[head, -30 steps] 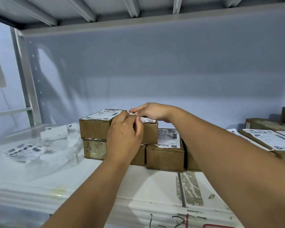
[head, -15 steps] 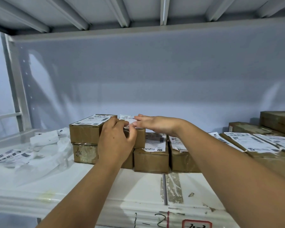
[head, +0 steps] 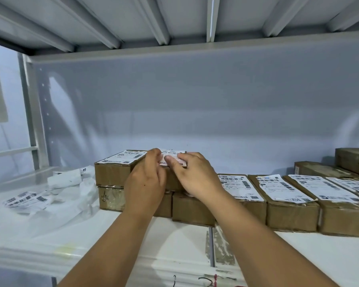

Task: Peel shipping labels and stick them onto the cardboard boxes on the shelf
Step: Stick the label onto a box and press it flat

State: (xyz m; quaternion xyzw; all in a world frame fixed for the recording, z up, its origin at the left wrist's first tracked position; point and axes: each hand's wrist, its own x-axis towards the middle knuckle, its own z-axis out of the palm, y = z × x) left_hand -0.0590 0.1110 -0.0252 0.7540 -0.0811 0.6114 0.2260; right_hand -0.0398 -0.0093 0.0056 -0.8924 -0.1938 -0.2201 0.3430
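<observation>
Both hands were seen raised to the top of a two-high stack of cardboard boxes at the left of the shelf (head: 174, 241). A shipping label (head: 173, 153) was held between them, just above the far top edge of the upper box (head: 114, 175). The left hand (head: 145, 183) was closed on the label's left end, fingers curled over it. The right hand (head: 196, 179) was pinched on the right end, thumb towards the camera. A pinkish strip was visible under the label at the fingertips. Whether the label was already touching the cardboard could not be told.

A printed label (head: 124, 157) was already stuck on the left part of the upper box's top. The lower box (head: 110, 198) was partly hidden behind the left wrist. To the right, a row of boxes (head: 290, 212) was set side by side on the shelf, each with a white label on top. Further plain boxes (head: 352, 160) were stacked at the far right. At the left of the shelf, crumpled white paper (head: 71, 183) was heaped, with loose barcode labels (head: 27, 198) lying beside it.
</observation>
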